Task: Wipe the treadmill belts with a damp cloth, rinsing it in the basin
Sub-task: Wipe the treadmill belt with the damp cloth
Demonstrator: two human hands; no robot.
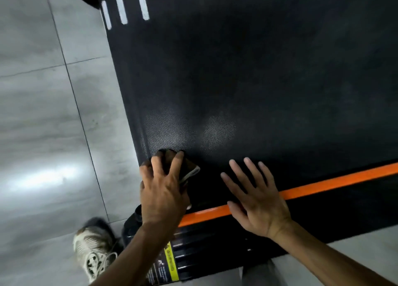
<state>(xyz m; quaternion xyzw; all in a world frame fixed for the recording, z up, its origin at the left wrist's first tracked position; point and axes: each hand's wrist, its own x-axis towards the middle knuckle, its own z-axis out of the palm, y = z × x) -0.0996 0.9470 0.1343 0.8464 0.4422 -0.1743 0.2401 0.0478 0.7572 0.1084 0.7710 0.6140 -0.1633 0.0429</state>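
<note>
Nearest the camera, a pale laced shoe point(92, 251) stood on the grey tiled floor point(38, 117), just beside the rear corner of the treadmill. A yellow warning label point(171, 262) was fixed to the ribbed black end cover point(206, 244) at that corner. An orange stripe point(336, 183) ran across the end of the deck, between the end cover and the belt.

The right hand point(256, 195) lay flat, fingers straight and spread, palm over the orange stripe and fingertips on the belt. It held nothing.

The left hand point(161, 184) was curled over a dark folded cloth point(187, 169) and pressed it against the treadmill belt point(258, 81) near the belt's left edge. A paler hem of the cloth showed past the fingers on the right-hand side.

Just beyond the cloth, two lighter, dull patches showed on the textured black belt surface. At the far left edge of the belt, three white marks point(122, 9) were painted side by side. The basin was not in view.
</note>
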